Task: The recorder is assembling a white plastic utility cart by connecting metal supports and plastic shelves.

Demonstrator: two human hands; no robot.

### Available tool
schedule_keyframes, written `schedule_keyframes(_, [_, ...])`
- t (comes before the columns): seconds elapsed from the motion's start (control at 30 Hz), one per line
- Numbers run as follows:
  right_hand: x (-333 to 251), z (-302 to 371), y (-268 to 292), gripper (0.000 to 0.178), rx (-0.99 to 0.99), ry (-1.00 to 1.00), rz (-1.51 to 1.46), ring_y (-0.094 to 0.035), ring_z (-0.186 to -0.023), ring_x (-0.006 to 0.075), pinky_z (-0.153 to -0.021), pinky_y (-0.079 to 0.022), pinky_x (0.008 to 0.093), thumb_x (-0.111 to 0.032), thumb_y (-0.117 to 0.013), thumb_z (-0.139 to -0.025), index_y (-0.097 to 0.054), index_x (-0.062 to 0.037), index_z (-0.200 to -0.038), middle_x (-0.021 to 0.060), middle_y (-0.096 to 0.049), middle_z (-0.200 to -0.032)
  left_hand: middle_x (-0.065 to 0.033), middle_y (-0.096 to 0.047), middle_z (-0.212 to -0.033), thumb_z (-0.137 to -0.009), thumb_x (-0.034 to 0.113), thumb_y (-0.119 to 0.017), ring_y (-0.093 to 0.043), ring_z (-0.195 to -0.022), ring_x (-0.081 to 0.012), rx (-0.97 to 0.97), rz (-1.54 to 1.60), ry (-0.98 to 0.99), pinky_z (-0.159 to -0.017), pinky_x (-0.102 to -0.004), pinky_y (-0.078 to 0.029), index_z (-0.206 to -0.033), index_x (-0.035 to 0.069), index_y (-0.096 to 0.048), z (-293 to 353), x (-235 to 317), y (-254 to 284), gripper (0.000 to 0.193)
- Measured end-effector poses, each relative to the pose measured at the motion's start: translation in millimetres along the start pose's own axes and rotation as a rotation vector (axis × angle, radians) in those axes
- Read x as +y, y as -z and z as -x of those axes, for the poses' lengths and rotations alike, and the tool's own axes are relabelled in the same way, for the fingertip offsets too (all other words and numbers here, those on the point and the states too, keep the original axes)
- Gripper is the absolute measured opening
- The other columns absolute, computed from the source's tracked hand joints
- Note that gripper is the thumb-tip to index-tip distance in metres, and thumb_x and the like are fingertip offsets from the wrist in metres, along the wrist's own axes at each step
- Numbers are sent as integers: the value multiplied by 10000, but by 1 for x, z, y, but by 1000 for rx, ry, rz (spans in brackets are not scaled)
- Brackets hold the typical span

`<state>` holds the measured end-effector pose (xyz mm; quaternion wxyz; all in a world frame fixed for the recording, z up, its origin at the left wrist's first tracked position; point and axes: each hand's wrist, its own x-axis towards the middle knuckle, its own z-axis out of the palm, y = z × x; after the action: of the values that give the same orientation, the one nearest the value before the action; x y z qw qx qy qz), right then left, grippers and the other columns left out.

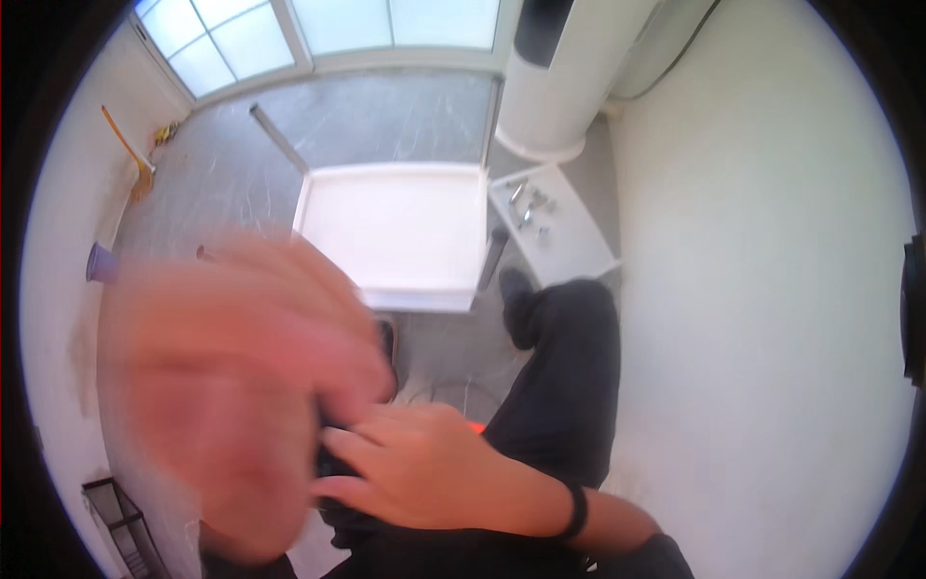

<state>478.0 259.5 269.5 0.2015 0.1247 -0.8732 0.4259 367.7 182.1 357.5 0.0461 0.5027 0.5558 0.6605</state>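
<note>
My left hand (241,357) is raised close at the left, large and smeared by motion, so its fingers cannot be read. Lower and right of it, my right hand (415,468) reaches leftward, a black band (576,510) around its wrist. Its bent fingers lie against a dark object (333,454), partly hidden by the left hand and too unclear to name. Beyond both hands, a white rectangular panel with a raised rim (391,222) has grey legs at its corners, one leg (278,138) pointing away to the far left.
Several metal fittings (531,205) lie on a white board (569,241) at the right. Behind it stands a tall white rounded appliance (555,96). My dark-trousered leg (564,376) is beside the panel. A yellow-handled broom (130,150) leans left, and a black rack (125,521) stands near left.
</note>
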Motion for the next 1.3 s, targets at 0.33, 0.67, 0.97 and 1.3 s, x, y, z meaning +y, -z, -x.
schedule_keyframes(0.33, [192,194,134,222,583,-1112,50,-588,-607,123,-569,-464,277,-161,-556,-949,-707,2,-954,67,-674,-735,-105,-623,-797,-974,96,-492,-621,-693,-163,-492,-40,573,-657,-300,-484,-975,20,-627,34,-223,-136,155])
schedule_keyframes(0.67, [477,369,27,292,485,-1258,-244,-594,-600,134,-536,-451,268,-238,-543,-898,-709,2,-898,60,-667,-742,-157,-653,-845,-1026,273,-417,-655,-779,-299,-332,-198,1244,-746,-412,-495,-998,7,-599,183,-434,-220,324])
schedule_keyframes(0.97, [615,329,-19,300,711,-1674,-594,-630,-655,142,-544,-500,283,-254,-605,-924,-654,10,-1058,76,-673,-820,-133,-660,-806,-1018,241,-436,-655,-733,-217,-175,-268,1537,-682,-348,-513,-973,-13,-617,235,-527,-227,315])
schedule_keyframes(1.3, [690,333,-84,359,921,-1697,-343,-658,-847,242,-753,-527,334,-168,-681,-850,-598,66,-1110,124,-659,-935,-78,-652,-837,-1010,224,-444,-636,-739,-177,-5,-44,1765,-676,-317,-516,-1012,2,-628,258,-528,-215,288])
